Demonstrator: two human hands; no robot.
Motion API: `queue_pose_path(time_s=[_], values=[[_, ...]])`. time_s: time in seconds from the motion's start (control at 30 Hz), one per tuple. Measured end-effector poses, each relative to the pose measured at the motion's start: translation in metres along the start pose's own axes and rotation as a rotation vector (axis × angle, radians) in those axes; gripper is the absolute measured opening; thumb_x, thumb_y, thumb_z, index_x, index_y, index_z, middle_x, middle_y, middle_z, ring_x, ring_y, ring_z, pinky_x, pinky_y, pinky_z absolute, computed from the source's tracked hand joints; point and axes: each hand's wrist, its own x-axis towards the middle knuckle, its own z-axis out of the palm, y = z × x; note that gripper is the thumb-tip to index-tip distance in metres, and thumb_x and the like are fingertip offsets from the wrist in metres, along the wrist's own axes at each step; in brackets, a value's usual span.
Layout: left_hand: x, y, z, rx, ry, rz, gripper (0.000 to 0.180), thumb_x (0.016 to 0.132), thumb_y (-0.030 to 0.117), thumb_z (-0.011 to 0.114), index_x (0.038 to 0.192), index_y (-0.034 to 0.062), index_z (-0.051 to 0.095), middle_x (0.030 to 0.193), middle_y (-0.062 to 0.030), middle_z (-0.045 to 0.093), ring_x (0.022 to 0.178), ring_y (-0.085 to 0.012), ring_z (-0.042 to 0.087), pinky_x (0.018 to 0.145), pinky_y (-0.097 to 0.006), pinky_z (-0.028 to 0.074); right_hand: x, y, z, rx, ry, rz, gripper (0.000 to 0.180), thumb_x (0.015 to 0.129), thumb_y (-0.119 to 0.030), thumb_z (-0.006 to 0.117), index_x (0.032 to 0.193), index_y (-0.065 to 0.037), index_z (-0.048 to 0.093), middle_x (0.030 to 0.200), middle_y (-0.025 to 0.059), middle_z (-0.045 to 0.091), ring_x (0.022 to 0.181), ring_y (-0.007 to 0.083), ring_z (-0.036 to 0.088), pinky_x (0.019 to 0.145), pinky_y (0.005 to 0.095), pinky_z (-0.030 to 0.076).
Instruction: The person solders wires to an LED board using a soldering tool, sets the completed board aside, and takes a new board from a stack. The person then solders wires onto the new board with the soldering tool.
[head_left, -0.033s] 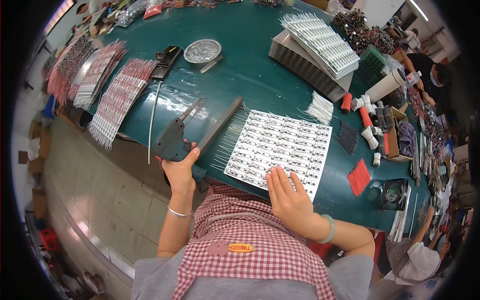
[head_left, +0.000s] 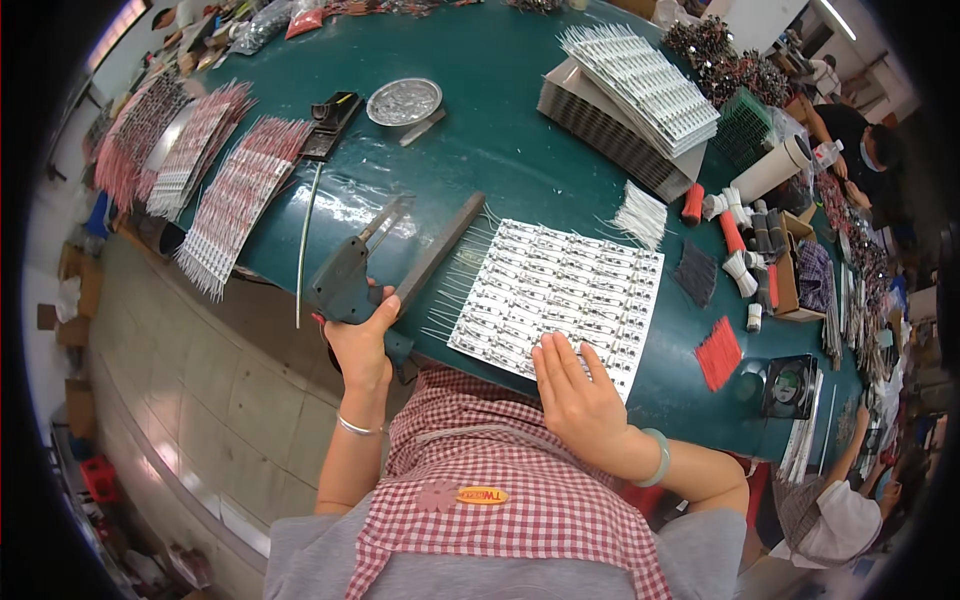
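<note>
My left hand (head_left: 358,335) is closed around the grip of a dark green soldering gun (head_left: 345,280). Its metal prongs point up and away, over the table's near left edge. Flat on the green table lies a white circuit board panel (head_left: 560,285) with rows of small parts. Thin white wires (head_left: 455,290) stick out from the panel's left side. My right hand (head_left: 580,395) rests on the panel's lower edge with fingers stretched out, holding nothing. A long grey metal bar (head_left: 440,255) lies between the gun and the panel.
Wired panels (head_left: 245,195) lie at the left edge; more panels (head_left: 640,90) are stacked at the back right. A round foil dish (head_left: 404,102) stands at the back. White wires (head_left: 640,215), black wires (head_left: 695,273) and red wires (head_left: 718,353) lie to the right. Co-workers sit at right.
</note>
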Motion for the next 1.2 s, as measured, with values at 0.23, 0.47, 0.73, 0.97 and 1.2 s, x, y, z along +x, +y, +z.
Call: queue_pose_path(time_s=[0.23,0.47,0.73,0.97,1.2], values=[[-0.019,-0.011,0.0,0.237,-0.091,0.256,0.047,0.075,-0.01,0.074,0.118,-0.0034,0.058,0.112,-0.0088,0.06,0.096,-0.0183,0.063,0.085,-0.03,0.052,-0.004,-0.017,0.018,0.114,0.02,0.099,0.041,0.083,-0.009,0.055,0.119,0.009,0.062,0.124,0.0256,0.062,0.118,0.0358,0.059,0.096,0.0467,0.048],[-0.035,-0.02,0.004,0.397,-0.156,0.497,0.033,0.081,-0.006,0.07,0.112,-0.0059,0.06,0.109,-0.0115,0.065,0.096,-0.0183,0.061,0.087,-0.031,0.049,-0.009,-0.029,0.042,0.462,0.148,0.241,0.044,0.083,0.0,0.055,0.127,0.005,0.059,0.13,0.026,0.057,0.121,0.0366,0.057,0.098,0.0468,0.047],[-0.04,-0.021,-0.009,0.534,0.056,0.468,0.033,0.083,-0.007,0.068,0.114,-0.006,0.058,0.113,-0.0133,0.063,0.105,-0.0212,0.061,0.091,-0.034,0.049,-0.025,-0.005,0.046,0.534,0.047,0.381,0.066,0.083,-0.031,0.071,0.142,-0.012,0.049,0.149,0.0276,0.035,0.14,0.0431,0.032,0.108,0.0591,0.03],[-0.048,-0.017,-0.011,0.729,-0.008,0.411,0.03,0.084,-0.005,0.07,0.113,-0.0051,0.059,0.1,-0.0088,0.066,0.081,-0.0145,0.065,0.074,-0.029,0.053,-0.015,0.012,0.065,0.509,-0.272,0.54,0.07,0.09,-0.049,0.059,0.15,-0.019,0.039,0.158,0.0282,0.015,0.147,0.045,0.009,0.108,0.0728,0.008],[-0.037,-0.004,0.012,0.826,-0.014,0.637,0.014,0.085,-0.001,0.071,0.098,-0.0037,0.066,0.09,-0.0054,0.069,0.077,-0.0123,0.065,0.07,-0.025,0.052,0.018,0.02,0.057,0.543,-0.249,0.518,0.071,0.089,-0.049,0.061,0.15,-0.02,0.039,0.158,0.0271,0.017,0.147,0.0433,0.011,0.107,0.0737,0.007]])
